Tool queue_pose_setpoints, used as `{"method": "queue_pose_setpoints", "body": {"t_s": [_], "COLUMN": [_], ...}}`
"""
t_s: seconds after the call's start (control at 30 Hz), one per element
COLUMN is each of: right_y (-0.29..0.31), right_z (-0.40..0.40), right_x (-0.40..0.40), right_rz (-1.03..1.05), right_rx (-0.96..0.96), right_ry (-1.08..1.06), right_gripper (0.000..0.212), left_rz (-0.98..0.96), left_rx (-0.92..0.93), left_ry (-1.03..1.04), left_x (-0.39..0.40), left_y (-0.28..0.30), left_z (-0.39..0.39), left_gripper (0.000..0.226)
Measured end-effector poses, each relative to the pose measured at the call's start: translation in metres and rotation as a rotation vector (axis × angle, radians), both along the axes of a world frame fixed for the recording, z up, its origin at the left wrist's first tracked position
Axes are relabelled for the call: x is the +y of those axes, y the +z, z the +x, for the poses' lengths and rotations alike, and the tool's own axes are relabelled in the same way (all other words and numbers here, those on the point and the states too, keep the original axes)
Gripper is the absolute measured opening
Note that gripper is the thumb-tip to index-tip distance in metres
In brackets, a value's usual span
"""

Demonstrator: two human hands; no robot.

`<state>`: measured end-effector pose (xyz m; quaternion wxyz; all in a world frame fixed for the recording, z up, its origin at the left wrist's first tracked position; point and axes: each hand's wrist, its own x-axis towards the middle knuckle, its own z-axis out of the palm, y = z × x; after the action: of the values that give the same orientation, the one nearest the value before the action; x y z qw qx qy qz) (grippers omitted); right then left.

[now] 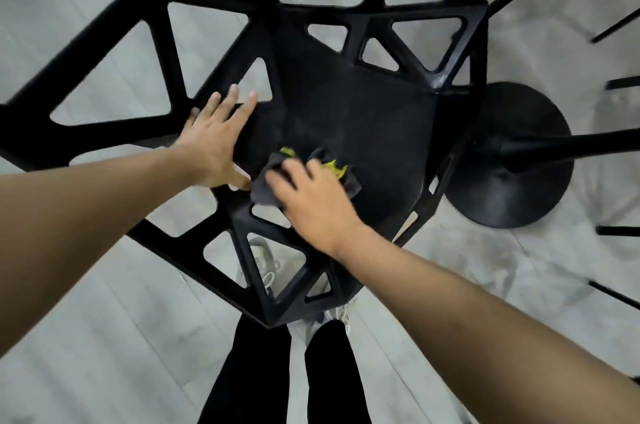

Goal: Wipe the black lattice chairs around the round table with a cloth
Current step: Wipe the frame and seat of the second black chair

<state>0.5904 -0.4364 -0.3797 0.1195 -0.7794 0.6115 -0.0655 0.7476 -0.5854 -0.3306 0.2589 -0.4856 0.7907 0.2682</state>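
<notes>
Black lattice chair (pixel 349 104) fills the view. The right hand (pixel 311 195) presses a dark cloth (pixel 266 188) flat on the seat's 8 o'clock corner, fingers straight; unwiped seat stretches toward 1 o'clock. The left hand (pixel 216 139), spread apart, braces the frame at 9 o'clock. No containers are visible.

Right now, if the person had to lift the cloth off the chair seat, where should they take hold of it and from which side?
Probably the bunched fold of the cloth sticking out past the right hand, near the left hand. It is crumpled and raised off the flat chair seat, so fingers coming from above could pinch it; the flattened part under the palm offers no edge.
</notes>
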Motion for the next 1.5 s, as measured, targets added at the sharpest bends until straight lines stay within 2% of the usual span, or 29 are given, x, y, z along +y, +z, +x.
{"method": "queue_pose_setpoints", "body": {"t_s": [0.07, 0.13, 0.27, 0.3, 0.37, 0.47, 0.57, 0.63, 0.7, 0.8, 0.87, 1.0, 1.1, 1.17, 1.23, 1.3, 1.37, 1.43, 1.5], "right_y": [-0.004, -0.011, -0.016, -0.017, -0.017, -0.02, -0.018, -0.017, -0.017, -0.01, -0.004, 0.01, 0.02, 0.02, 0.014, 0.01, 0.013, 0.017, 0.021], "right_z": [-0.004, -0.029, -0.067, -0.06, -0.028, 0.039, 0.041, 0.005, -0.044, -0.081, -0.061, 0.008, 0.027, 0.018, -0.014, -0.056, -0.088, -0.085, -0.056], "right_x": [-0.015, -0.048, -0.12, -0.127, -0.121, -0.075, -0.061, -0.079, -0.102, -0.114, -0.097, -0.005, 0.057, 0.075, 0.075, 0.063, 0.048, 0.041, 0.055], "right_rz": [-0.02, -0.077, -0.117, -0.1, -0.085, -0.046, -0.003, -0.038, -0.066, -0.05, -0.041, 0.063, 0.099, 0.036, -0.056, -0.116, -0.131, -0.145, -0.101], "right_rx": [-0.018, 0.073, 0.204, 0.196, 0.17, -0.024, -0.123, -0.007, 0.09, 0.117, 0.116, -0.074, -0.16, -0.147, -0.055, 0.048, 0.116, 0.111, 0.066], "right_ry": [0.182, 0.14, -0.554, -0.646, -0.589, -0.17, 0.047, -0.029, -0.27, -0.495, -0.502, -0.403, -0.398, -0.342, -0.317, -0.499, -0.802, -0.995, -0.988], "right_gripper": [0.05, 0.047, 0.047, 0.046, 0.048, 0.051, 0.049, 0.047, 0.046, 0.045, 0.045, 0.046, 0.051, 0.05, 0.05, 0.051, 0.05, 0.05, 0.054], "left_rz": [-0.066, -0.146, -0.148, -0.12, -0.065, -0.013, 0.061, 0.09, 0.086, 0.037, 0.015, 0.009, -0.021, -0.071, -0.14, -0.177, -0.153, -0.076, -0.017], "left_rx": [0.021, -0.055, -0.176, -0.171, -0.129, -0.05, -0.02, -0.036, -0.049, -0.097, -0.135, -0.142, -0.195, -0.204, -0.13, 0.056, 0.191, 0.208, 0.149], "left_ry": [0.043, 0.036, -0.011, 0.004, 0.038, 0.085, 0.059, 0.026, 0.024, -0.004, -0.018, -0.014, -0.046, -0.017, -0.013, -0.142, -0.338, -0.387, -0.32], "left_x": [0.0, 0.005, 0.011, 0.012, 0.012, 0.013, 0.002, -0.005, -0.004, 0.009, 0.014, 0.011, 0.014, 0.017, 0.024, 0.043, 0.073, 0.102, 0.123], "left_y": [0.011, 0.014, -0.001, -0.004, -0.005, -0.001, 0.007, 0.011, 0.011, 0.006, 0.007, 0.004, -0.002, -0.006, -0.009, -0.009, -0.008, -0.008, -0.012], "left_z": [0.017, 0.021, 0.013, 0.015, 0.018, 0.024, 0.026, 0.027, 0.028, 0.018, 0.012, 0.013, 0.011, 0.006, 0.003, -0.002, -0.013, -0.025, -0.038], "left_gripper": [0.137, 0.136, 0.139, 0.139, 0.138, 0.141, 0.141, 0.141, 0.14, 0.135, 0.132, 0.137, 0.133, 0.126, 0.112, 0.095, 0.085, 0.086, 0.095]}}
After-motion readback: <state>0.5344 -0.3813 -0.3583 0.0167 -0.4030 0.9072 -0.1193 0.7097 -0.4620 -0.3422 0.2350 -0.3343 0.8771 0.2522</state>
